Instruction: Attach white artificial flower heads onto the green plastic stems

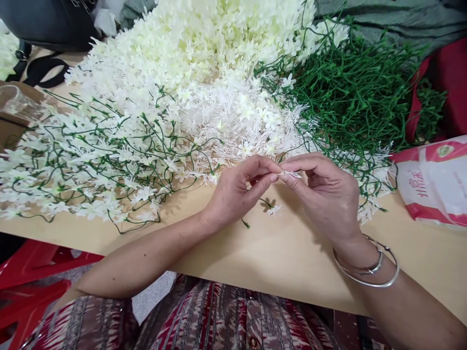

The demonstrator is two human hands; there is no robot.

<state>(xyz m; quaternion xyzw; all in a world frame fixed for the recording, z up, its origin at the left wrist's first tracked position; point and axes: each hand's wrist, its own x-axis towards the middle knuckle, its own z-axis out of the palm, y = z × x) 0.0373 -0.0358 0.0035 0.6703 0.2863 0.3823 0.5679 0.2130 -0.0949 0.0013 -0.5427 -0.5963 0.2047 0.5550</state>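
My left hand [239,189] and my right hand [324,194] meet fingertip to fingertip just above the tan table [284,257]. Both pinch one small white plastic flower piece [290,173] between thumb and forefinger. A thin green stem with a white flower [272,209] hangs below my left fingers, close to the tabletop. Two silver bangles [368,270] circle my right wrist.
A big heap of loose white and cream flowers [204,73] fills the table's middle. Finished green stems with flowers [91,165] lie at the left. Bare green stems [361,92] are piled at the right. A red-and-white bag [434,180] lies at the right edge, a red stool [32,277] low left.
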